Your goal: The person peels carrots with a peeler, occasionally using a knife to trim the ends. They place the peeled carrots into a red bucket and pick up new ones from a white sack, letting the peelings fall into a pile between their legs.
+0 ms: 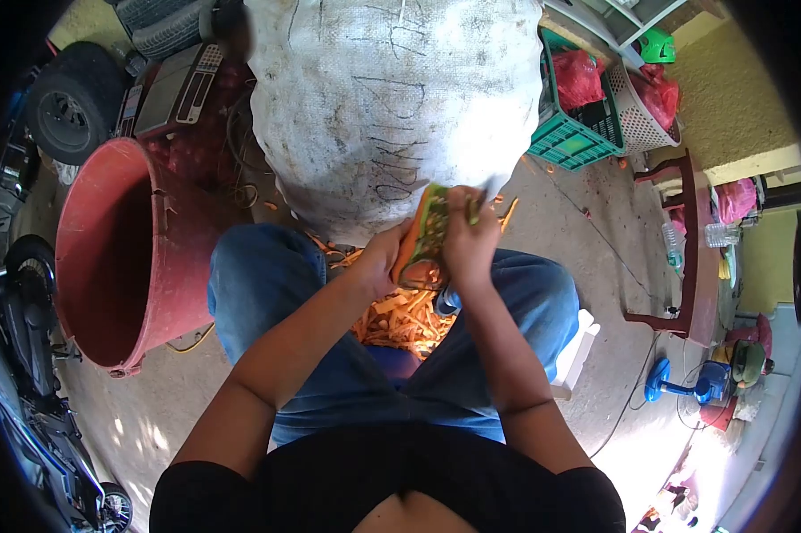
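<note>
My left hand [384, 258] grips the side of a squash [429, 233] with mottled green rind and bare orange flesh. The piece is held up between my knees, and a rounded orange patch shows at its near end. My right hand [471, 233] is closed at the squash's right side around a tool with a dark, thin blade [489, 188]; it looks like a knife, though blur and fingers hide most of it. Below both hands lies a heap of orange peelings [400, 324], with some strips scattered further forward by the sack.
A large white woven sack [391, 115] stands just ahead. To the left are a red tub [156, 258], a loose wheel [67, 111] and a motorcycle [40, 373]. A green crate [573, 142], a white basket [636, 115] and a blue fan [709, 382] are on the right.
</note>
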Action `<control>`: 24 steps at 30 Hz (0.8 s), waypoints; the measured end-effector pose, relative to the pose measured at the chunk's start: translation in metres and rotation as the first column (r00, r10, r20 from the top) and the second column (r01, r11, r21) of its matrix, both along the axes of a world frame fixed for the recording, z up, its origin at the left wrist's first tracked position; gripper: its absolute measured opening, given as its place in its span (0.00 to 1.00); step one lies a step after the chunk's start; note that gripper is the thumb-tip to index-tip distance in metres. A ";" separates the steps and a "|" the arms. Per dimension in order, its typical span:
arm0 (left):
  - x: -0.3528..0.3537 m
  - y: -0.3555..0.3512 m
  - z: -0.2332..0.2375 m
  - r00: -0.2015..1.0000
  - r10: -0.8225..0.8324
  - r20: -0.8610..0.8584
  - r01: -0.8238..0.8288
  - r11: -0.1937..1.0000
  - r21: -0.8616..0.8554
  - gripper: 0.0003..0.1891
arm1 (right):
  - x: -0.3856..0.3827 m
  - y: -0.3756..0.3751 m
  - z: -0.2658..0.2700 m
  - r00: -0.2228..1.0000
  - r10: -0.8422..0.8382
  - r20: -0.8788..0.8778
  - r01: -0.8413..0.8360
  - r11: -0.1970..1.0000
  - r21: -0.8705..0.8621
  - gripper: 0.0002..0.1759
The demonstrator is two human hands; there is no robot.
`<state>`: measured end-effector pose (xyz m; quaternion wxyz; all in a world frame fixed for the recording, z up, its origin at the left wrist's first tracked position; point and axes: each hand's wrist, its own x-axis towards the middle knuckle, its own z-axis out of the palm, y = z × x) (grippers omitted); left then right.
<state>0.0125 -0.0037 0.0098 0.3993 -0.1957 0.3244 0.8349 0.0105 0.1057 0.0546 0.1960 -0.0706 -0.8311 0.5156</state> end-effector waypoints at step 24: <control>0.011 -0.001 0.018 0.990 0.035 -0.134 -0.034 0.999 0.009 0.16 | 0.000 -0.004 -0.005 0.998 -0.003 0.066 0.001 1.000 0.023 0.11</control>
